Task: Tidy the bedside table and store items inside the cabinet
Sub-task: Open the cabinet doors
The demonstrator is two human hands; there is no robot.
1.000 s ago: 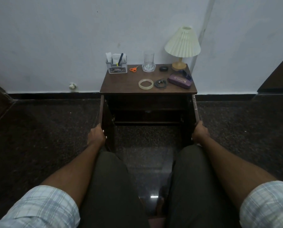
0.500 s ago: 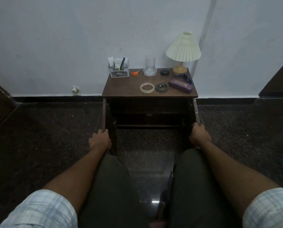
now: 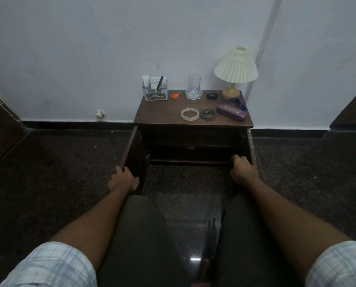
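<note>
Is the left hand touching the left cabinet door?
Touching. The head view shows the left hand gripping the outer edge of the left cabinet door.

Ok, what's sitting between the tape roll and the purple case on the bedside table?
A coiled dark cable lies between the tape roll and the purple case, as the head view shows.

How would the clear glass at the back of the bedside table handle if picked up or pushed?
The glass looks smooth and clear, so probably fragile and somewhat slippery. It is tall and narrow, standing in a small dish, so a sideways push might tip it.
</note>
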